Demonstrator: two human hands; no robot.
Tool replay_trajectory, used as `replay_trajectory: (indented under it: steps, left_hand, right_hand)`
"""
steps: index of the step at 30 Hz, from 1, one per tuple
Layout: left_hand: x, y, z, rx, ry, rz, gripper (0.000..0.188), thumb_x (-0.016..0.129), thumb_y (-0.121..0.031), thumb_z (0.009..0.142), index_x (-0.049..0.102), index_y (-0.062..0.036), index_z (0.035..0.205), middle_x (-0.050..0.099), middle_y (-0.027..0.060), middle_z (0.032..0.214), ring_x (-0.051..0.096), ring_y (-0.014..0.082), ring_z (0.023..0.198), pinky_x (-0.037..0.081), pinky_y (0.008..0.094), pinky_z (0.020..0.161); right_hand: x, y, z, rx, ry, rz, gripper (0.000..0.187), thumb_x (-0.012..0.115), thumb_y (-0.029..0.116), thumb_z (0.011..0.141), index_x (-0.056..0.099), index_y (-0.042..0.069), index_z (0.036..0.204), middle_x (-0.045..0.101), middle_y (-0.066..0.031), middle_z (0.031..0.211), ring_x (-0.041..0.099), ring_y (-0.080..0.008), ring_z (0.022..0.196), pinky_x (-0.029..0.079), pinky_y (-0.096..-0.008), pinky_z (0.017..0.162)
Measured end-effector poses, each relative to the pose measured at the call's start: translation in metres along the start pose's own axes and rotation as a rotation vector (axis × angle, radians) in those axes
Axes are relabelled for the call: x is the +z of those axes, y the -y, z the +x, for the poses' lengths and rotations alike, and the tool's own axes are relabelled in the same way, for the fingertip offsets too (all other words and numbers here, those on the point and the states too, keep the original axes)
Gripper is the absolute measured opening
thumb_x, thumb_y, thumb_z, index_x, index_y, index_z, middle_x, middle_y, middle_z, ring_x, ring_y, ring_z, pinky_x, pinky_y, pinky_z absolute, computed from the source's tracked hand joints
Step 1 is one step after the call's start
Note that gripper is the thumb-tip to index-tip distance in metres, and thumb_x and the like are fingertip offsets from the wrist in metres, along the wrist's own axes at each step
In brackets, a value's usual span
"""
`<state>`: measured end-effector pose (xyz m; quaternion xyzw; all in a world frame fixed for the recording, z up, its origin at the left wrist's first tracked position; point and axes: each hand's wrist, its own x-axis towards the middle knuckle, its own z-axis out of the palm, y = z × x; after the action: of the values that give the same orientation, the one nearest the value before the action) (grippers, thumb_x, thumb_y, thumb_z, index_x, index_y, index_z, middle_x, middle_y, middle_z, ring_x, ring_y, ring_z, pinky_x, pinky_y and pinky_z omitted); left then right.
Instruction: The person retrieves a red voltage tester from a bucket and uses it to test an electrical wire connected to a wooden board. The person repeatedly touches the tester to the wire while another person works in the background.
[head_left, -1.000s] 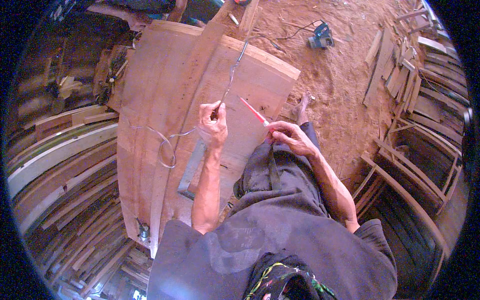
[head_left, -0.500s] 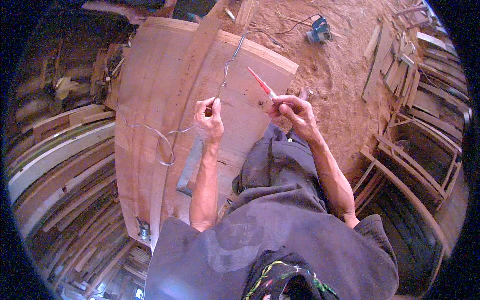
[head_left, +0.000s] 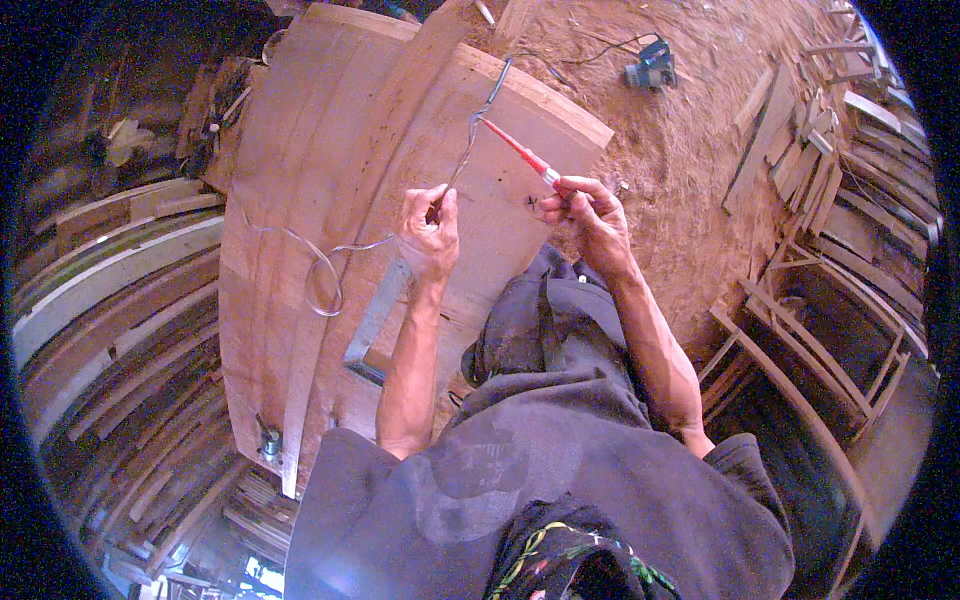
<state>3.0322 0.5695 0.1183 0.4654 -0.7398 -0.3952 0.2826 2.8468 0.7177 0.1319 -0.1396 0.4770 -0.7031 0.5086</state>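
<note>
Left hand (head_left: 430, 225) pinching a wire (head_left: 470, 140) held up over the board (head_left: 330, 150); right hand (head_left: 585, 210) gripping a red tool (head_left: 520, 155), tip apparently meeting the wire. Seemingly mid-join; next, steady contact at that point.

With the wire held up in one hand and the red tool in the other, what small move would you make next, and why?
Probably ease the red-handled tool the last bit onto the wire. The right hand aims its tip at the wire's raised stretch, which the left hand pinches over the wooden board; whether they already touch is unclear.
</note>
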Motion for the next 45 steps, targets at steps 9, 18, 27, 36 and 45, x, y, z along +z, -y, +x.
replay_trajectory:
  steps: [9, 18, 27, 36, 45]
  left_hand:
    - [0.005, 0.004, 0.002, 0.082, -0.072, 0.005, 0.009, 0.07, -0.01, 0.087, 0.068, -0.003, 0.091, 0.058, 0.0032, 0.078, 0.053, 0.0102, 0.062, 0.044, 0.0268, 0.053]
    - [0.001, 0.004, 0.0, -0.027, -0.017, -0.02, 0.013, 0.07, -0.016, 0.086, 0.069, -0.0038, 0.091, 0.064, 0.007, 0.086, 0.061, 0.0203, 0.081, 0.049, 0.034, 0.075]
    - [0.002, 0.003, 0.0, -0.007, -0.03, -0.048, 0.014, 0.07, -0.015, 0.086, 0.068, -0.0018, 0.091, 0.065, 0.0105, 0.088, 0.063, 0.0229, 0.084, 0.05, 0.0345, 0.078]
    - [0.001, -0.001, 0.004, 0.079, -0.065, -0.009, 0.01, 0.07, -0.011, 0.086, 0.068, -0.0034, 0.09, 0.061, 0.0059, 0.081, 0.057, 0.0151, 0.068, 0.046, 0.0298, 0.061]
    - [0.004, 0.005, 0.003, 0.08, -0.089, -0.014, 0.009, 0.07, -0.012, 0.086, 0.068, -0.0043, 0.09, 0.059, 0.0039, 0.078, 0.054, 0.0114, 0.061, 0.045, 0.0277, 0.054]
  right_hand:
    - [-0.007, 0.003, -0.003, 0.035, 0.066, 0.005, 0.027, 0.053, 0.016, 0.099, 0.058, 0.0, 0.12, 0.065, -0.0148, 0.11, 0.067, -0.0207, 0.092, 0.055, -0.0356, 0.083]
    - [-0.01, -0.001, -0.004, 0.034, 0.048, 0.089, 0.028, 0.056, 0.016, 0.098, 0.058, 0.0, 0.121, 0.065, -0.0133, 0.114, 0.067, -0.0215, 0.093, 0.055, -0.0353, 0.082]
    - [-0.009, -0.001, -0.004, 0.029, 0.052, 0.105, 0.029, 0.055, 0.017, 0.098, 0.058, -0.001, 0.12, 0.067, -0.0154, 0.106, 0.067, -0.022, 0.09, 0.054, -0.0351, 0.082]
    - [-0.01, 0.005, -0.014, 0.045, -0.044, 0.047, 0.027, 0.056, 0.018, 0.098, 0.059, 0.001, 0.119, 0.067, -0.0151, 0.101, 0.066, -0.0212, 0.087, 0.053, -0.0338, 0.079]
    - [-0.011, 0.017, -0.048, 0.085, 0.087, -0.042, 0.032, 0.061, 0.028, 0.096, 0.062, 0.002, 0.115, 0.069, -0.0089, 0.093, 0.064, -0.0164, 0.081, 0.052, -0.0322, 0.075]
